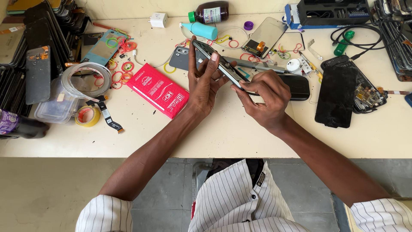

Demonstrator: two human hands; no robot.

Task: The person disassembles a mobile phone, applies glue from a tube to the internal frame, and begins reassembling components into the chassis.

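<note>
striped shirt [234,202], both hands' fingers [212,60] gripping tilted phone [221,64] edges

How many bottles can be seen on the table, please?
3: a dark brown bottle at the top centre, a teal bottle lying just below it, and a dark bottle lying at the left edge. Clutter may hide others.

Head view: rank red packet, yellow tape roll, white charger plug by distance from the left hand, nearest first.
From the left hand:
1. Red packet, just to its left on the table.
2. White charger plug, up at the table's far edge.
3. Yellow tape roll, far left by the clear box.
</note>
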